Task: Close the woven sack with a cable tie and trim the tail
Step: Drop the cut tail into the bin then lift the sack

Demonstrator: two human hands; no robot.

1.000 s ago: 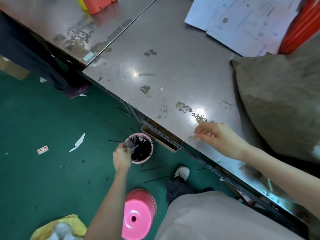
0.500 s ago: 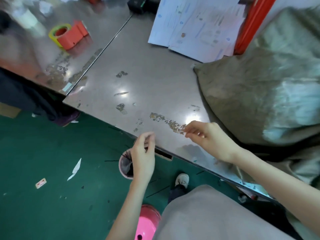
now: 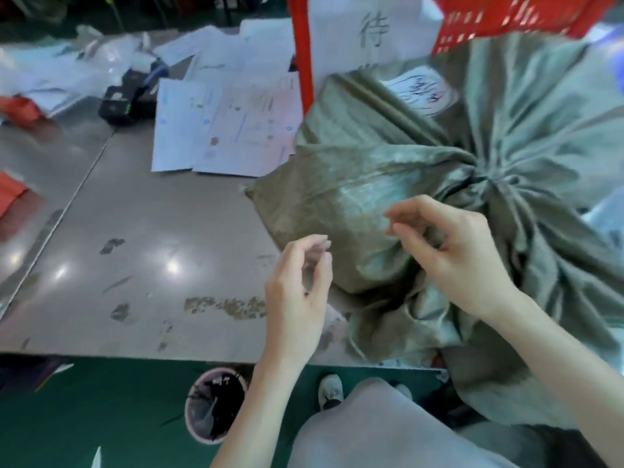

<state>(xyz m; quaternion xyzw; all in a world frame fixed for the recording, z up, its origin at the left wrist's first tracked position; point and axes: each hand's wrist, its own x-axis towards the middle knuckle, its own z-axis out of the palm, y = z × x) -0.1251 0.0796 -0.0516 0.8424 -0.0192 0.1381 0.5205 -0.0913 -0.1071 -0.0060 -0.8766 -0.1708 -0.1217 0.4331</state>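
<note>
The grey-green woven sack (image 3: 388, 170) lies on the steel table (image 3: 152, 231) at the right, its mouth bunched into a gathered neck (image 3: 486, 184). My right hand (image 3: 462, 261) hovers over the sack's near folds with fingers curled and apart, holding nothing. My left hand (image 3: 297, 292) is raised over the table edge just left of the sack, thumb and fingertips drawn close together. No cable tie shows in it, and the picture is blurred. On the floor below stands a pink bin (image 3: 199, 430) with black cable ties inside.
Loose papers (image 3: 219, 130) lie behind the sack, with a black device (image 3: 128, 99) to their left. A red crate (image 3: 506, 15) and a red post (image 3: 302, 62) stand at the back. My knee and shoe (image 3: 331, 390) are under the table's front edge.
My left hand has come up from the pink bin on the floor to table height beside the sack. My right hand has moved from the table edge onto the sack. My view has swung right.
</note>
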